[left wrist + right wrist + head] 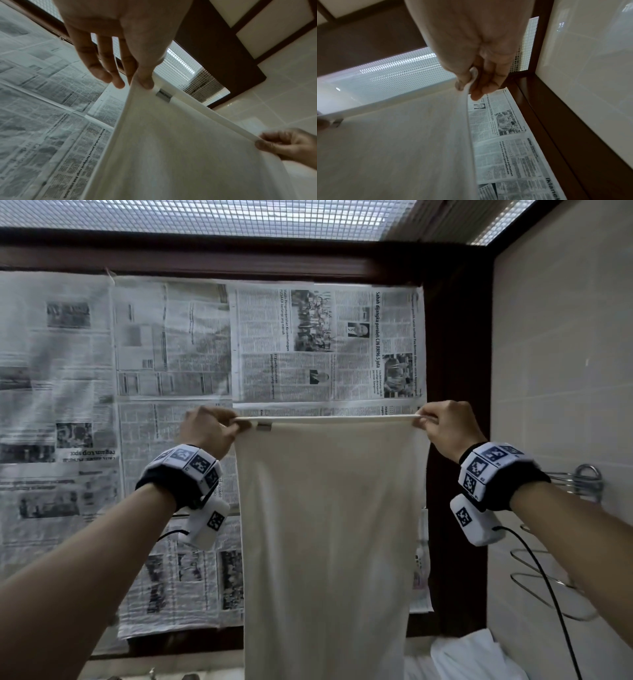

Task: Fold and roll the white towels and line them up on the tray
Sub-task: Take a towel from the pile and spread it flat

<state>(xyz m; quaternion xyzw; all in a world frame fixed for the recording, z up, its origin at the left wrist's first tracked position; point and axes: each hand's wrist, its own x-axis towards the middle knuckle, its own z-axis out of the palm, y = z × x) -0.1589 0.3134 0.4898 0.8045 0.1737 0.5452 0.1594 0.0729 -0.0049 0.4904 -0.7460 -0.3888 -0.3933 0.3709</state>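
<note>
Newspaper sheets cover the window — dark wooden frame, tiled wall.

the towel runs off the bottom edge of the head view, so its lower end is unseen. white cloth at the lower right is cut off too. the small tag near the towel's top edge is too blurred to read. the newspaper at left is smeared, print illegible.

Open air lies between the towel and the newspaper behind. A wire rack juts from the right wall.
</note>
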